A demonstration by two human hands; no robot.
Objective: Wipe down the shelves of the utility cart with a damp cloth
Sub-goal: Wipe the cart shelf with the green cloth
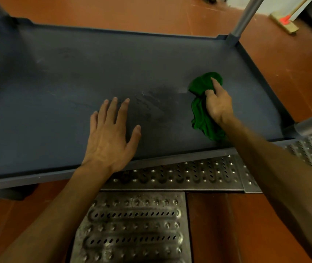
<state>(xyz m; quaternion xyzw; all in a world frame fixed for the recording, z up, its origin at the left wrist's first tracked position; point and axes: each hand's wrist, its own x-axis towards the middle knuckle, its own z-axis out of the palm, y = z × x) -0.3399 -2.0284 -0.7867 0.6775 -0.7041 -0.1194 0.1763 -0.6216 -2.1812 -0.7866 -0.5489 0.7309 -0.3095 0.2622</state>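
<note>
One flat left hand [111, 137] rests on the shelf [56, 82]; the right hand [217, 103] clutches the cloth [200, 114]. Overlapping strokes from the damp patch [155, 107] (mid-shelf) should reach every corner.

1. The left hand [111, 137] lies flat on the cart shelf [60, 76], near its front edge.
2. To its right, the right hand [217, 103] rests on the cloth [200, 111], also on the shelf.
3. Floor grates [132, 228] lie before the shelf.
4. A broom [284, 20] lies behind, far right.
</note>
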